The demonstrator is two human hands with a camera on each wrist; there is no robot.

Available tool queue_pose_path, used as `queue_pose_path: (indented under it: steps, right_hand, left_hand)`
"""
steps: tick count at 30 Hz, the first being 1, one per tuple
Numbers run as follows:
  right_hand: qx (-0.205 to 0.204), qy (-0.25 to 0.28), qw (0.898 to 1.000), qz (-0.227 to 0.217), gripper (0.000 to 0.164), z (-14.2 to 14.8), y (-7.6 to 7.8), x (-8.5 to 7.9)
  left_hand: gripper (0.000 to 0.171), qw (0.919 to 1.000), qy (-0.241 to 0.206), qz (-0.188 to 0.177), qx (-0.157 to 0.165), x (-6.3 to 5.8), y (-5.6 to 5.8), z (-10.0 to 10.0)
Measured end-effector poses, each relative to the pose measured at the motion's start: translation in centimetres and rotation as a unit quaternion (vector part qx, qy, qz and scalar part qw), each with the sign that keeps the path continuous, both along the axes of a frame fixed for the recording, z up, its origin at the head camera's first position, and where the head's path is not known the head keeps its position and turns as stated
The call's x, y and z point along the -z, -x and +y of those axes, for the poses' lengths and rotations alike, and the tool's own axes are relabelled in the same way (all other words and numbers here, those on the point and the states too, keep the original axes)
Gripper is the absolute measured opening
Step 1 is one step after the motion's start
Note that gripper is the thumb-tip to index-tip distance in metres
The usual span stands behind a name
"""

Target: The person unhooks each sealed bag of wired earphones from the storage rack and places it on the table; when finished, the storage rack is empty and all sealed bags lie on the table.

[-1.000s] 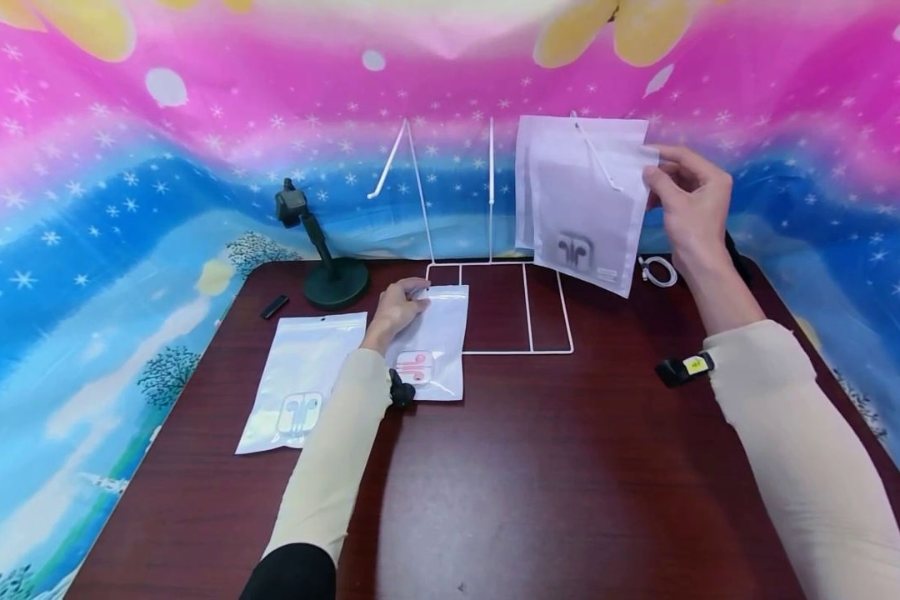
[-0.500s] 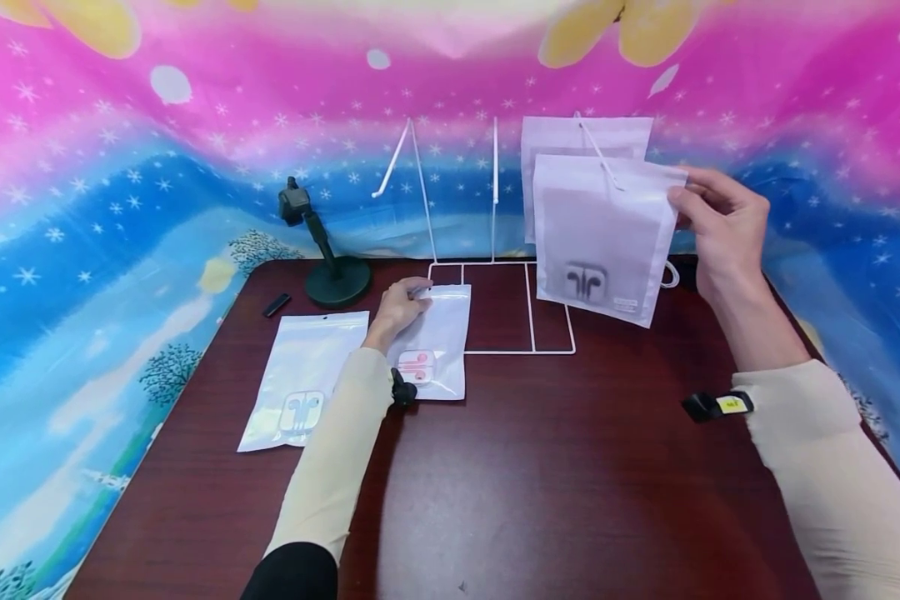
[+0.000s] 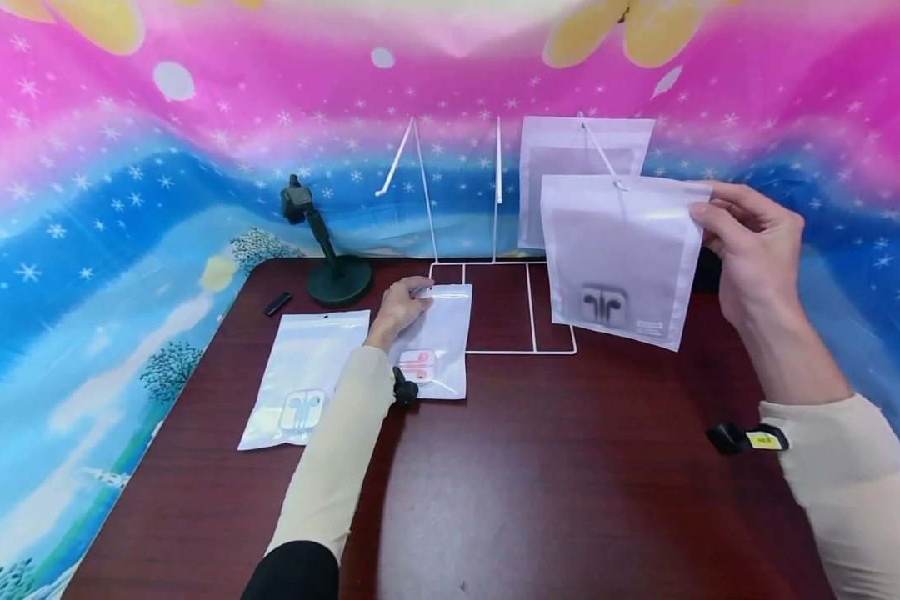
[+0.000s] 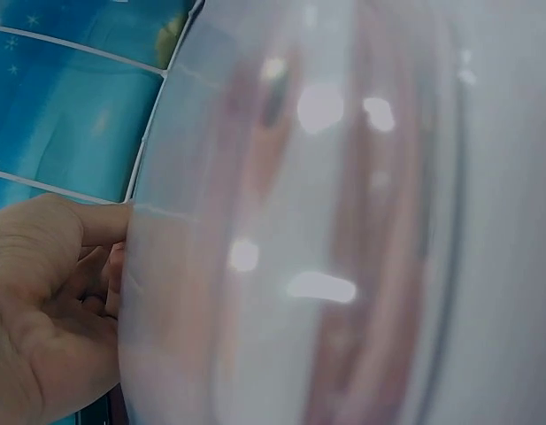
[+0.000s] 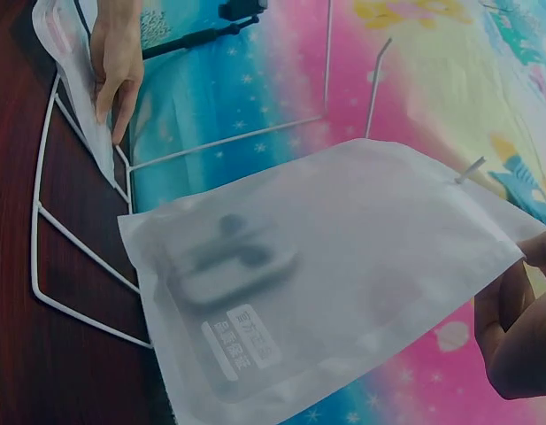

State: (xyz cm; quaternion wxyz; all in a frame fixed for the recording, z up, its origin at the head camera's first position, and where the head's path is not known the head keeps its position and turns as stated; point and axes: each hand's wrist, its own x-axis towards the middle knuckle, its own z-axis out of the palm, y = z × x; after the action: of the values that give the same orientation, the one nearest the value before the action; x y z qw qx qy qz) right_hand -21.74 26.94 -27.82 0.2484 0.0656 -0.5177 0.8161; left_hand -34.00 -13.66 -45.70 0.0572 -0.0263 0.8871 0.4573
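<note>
In the head view my right hand [image 3: 757,242] pinches the upper right corner of a frosted white pouch [image 3: 622,250] with dark earphones inside. The tip of the right-hand hook [image 3: 603,154] shows at the pouch's top edge; in the right wrist view the hook end [image 5: 472,168] pokes out there. Behind it, a second white pouch [image 3: 543,142] hangs farther back on that hook. My left hand [image 3: 401,310] holds the top of a pouch with pink earphones [image 3: 450,333], over the left part of the white wire rack [image 3: 517,352]. Close up, that pouch [image 4: 290,221] fills the left wrist view, blurred.
A pouch with pale earphones [image 3: 311,350] lies flat on the dark table [image 3: 540,467], left of my left forearm. Farther back stand a black stand [image 3: 337,279] and a small black stick [image 3: 277,303]. Two bare hooks [image 3: 394,158] rise from the rack's left and middle.
My right hand has drawn the front pouch toward me, down and rightward along the hook, apart from the pouch behind. The white cable is now hidden. My left hand stays put.
</note>
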Motion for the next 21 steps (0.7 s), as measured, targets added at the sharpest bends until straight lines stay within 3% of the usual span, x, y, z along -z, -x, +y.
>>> queue_pose_path:
  steps: [13, 18, 21]
  right_hand:
    - [-0.047, 0.055, 0.996, 0.052, 0.029, -0.3, -2.8, -0.6]
    - [-0.093, 0.080, 0.990, 0.064, 0.028, -1.4, -3.7, 0.1]
    - [-0.110, 0.067, 0.990, 0.065, 0.027, -2.1, -4.1, 1.1]
  left_hand:
    - [0.037, 1.0000, 0.006, 0.007, 0.000, 0.0, 0.0, 0.0]
    - [0.038, 0.9999, 0.009, 0.004, -0.001, 0.1, 0.1, 0.0]
    - [0.038, 0.9999, 0.013, 0.006, 0.003, 0.1, 0.2, 0.0]
